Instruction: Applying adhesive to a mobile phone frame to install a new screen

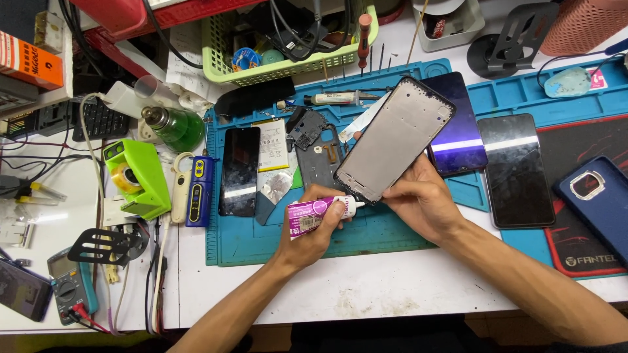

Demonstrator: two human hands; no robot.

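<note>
Grey metal, our phone frame [394, 140] tilts above the blue mat [366, 238], right hand [418, 199] fingers pinching its lower edge; thin and stiff, probably light, best held by the rim. Left hand [314, 225] clenches a purple glue tube [317, 214], nozzle at the frame's corner. Behind the mat, a green basket [226, 65] holds cables.

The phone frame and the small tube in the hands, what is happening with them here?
A person sits at a repair bench. The left hand holds a small purple glue tube, its nozzle touching the lower edge of a grey phone frame. The right hand holds that frame tilted above the blue work mat. Phones with dark screens and loose parts lie on the mat, and a green basket stands behind.
</note>
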